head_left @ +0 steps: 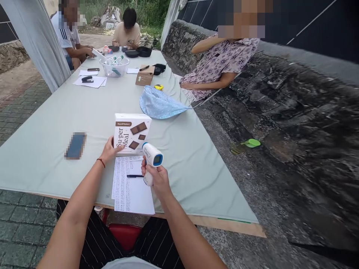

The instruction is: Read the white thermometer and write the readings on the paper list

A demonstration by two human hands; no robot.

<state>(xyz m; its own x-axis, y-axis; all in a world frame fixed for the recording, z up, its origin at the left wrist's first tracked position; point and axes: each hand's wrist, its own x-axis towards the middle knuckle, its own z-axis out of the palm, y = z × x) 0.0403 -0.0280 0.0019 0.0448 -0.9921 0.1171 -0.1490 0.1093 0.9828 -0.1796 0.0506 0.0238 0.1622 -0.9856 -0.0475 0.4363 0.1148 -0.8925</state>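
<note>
My left hand [110,149] grips the lower left corner of a white box [140,129] printed "Su-per Meal" with brown chocolate squares, which stands upright on the table. In my right hand [157,178] is a white infrared thermometer [151,153] with a blue rim, its small screen facing me and its front end close to the box's lower right corner. Beneath my hands lie sheets of handwritten paper [131,198]. A black pen [135,176] rests on them, partly behind the right hand.
A phone [75,145] lies left on the pale tablecloth [45,149]. Beyond the box are a blue cloth hat [162,102], a yellow tape measure [158,87], a brown notebook [145,76], a stapler [87,79] and a clear basin [114,70]. Several people sit around the table.
</note>
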